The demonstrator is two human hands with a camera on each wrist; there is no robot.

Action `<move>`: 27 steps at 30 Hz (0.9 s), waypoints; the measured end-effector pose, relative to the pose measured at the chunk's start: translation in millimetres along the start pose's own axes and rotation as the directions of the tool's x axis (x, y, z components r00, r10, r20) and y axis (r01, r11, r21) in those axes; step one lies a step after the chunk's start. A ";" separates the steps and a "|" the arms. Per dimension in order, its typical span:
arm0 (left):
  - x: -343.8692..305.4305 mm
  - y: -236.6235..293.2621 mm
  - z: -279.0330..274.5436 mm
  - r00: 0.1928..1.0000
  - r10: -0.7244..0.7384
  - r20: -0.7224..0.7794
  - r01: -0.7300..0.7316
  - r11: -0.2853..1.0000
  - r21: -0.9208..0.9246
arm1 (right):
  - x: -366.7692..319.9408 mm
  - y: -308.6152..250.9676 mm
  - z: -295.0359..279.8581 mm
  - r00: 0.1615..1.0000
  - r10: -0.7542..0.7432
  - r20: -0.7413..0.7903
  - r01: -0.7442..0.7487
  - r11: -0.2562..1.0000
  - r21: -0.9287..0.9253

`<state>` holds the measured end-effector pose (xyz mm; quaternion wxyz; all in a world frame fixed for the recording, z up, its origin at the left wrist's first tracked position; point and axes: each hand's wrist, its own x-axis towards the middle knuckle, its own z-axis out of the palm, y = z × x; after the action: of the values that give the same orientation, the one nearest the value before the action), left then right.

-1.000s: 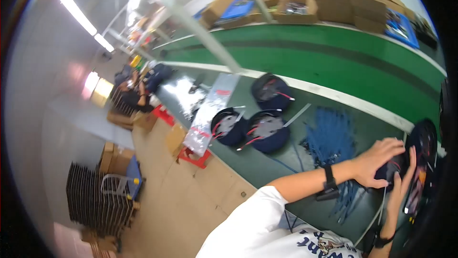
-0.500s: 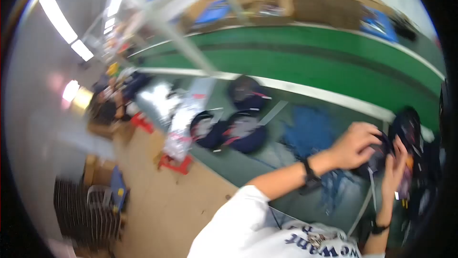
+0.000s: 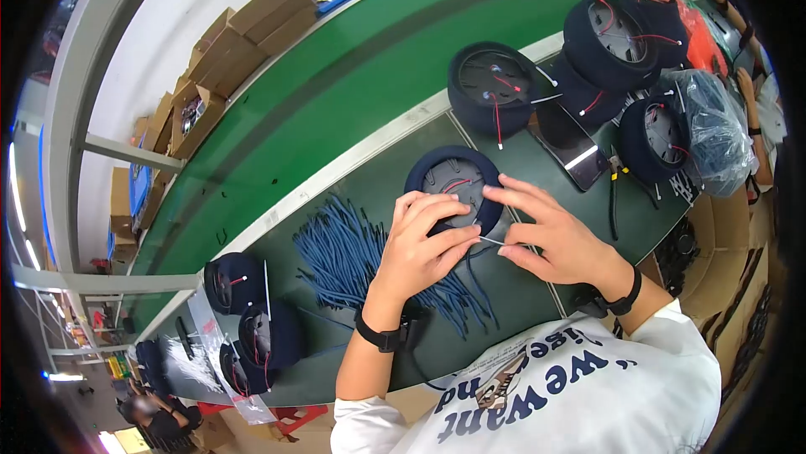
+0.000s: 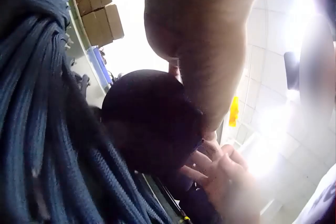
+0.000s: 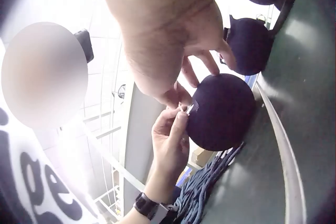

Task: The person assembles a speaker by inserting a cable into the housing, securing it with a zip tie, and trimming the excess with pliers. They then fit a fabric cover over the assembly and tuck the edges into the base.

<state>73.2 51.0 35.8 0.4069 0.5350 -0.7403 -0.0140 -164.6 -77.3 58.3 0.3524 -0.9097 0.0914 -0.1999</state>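
A round, navy padded piece (image 3: 454, 156) with a grey inner plate and a red wire stands between the hands, low over the table. My left hand (image 3: 424, 240) curls over its near side, thumb and finger pinching a thin white cable tie (image 3: 492, 241) at the rim. Across from it, my right hand (image 3: 558, 236) has its thumb and a finger at the tie's other end, while its index finger touches the rim. The right wrist view shows the fingertips of both hands meeting beside the smooth navy underside (image 5: 223, 113).
Blue cords (image 3: 336, 244) lie in a heap to the left. Several more padded pieces (image 3: 495, 89) stand behind and to the right, near a phone (image 3: 571, 147) and yellow-and-black pliers (image 3: 617, 194). A clear plastic bag (image 3: 714, 131) sits at right. Cardboard boxes (image 3: 269, 13) line the shelf.
The head view has swung to the right, bringing the hands and padded piece to the middle. Fingers earlier spread around the piece now come together at the white cable tie.
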 end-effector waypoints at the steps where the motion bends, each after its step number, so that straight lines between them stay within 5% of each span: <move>1: -1.7 -0.8 2.4 1.000 -0.006 -0.020 0.006 1.000 -0.002 | -0.4 -0.5 -1.6 1.000 -0.013 0.024 0.013 1.000 0.002; 7: -0.4 -4.9 -2.1 0.998 -0.048 -0.044 0.049 0.998 0.032 | 0.1 6.9 -11.7 1.000 -0.014 -0.005 0.015 0.992 0.125; 11: 5.6 -14.7 -27.7 0.919 -0.346 -0.189 0.335 0.938 -0.085 | 12.7 24.2 -15.1 0.948 0.282 -0.145 -0.148 0.799 0.583; 14: 6.0 -42.0 -17.5 0.784 -0.614 -0.086 0.549 0.753 -0.363 | 45.3 25.0 -5.4 0.948 0.242 -0.206 -0.142 0.902 0.407; 18: 2.1 -45.9 -13.2 0.927 -0.347 0.140 0.358 0.717 -0.597 | 52.6 33.2 8.7 0.967 0.211 -0.139 -0.141 0.908 0.396; 19: -0.1 -48.0 -19.0 0.907 -0.337 0.254 0.418 0.796 -0.437 | 49.4 37.9 7.8 0.967 0.250 -0.048 -0.195 0.849 0.492; 22: -3.0 -43.8 -4.2 0.869 -0.438 0.230 0.491 0.822 -0.288 | 40.3 54.2 22.3 0.982 0.189 -0.011 -0.136 0.747 0.651; 27: -13.1 -52.1 14.6 0.893 -0.416 0.175 0.451 0.823 -0.347 | 41.2 65.3 14.8 0.997 0.014 0.080 -0.045 0.917 0.396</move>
<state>106.1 33.2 -5.4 0.4540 0.5993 -0.6002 -0.2729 -122.7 -129.0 16.5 0.5361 -0.8245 0.0491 -0.1746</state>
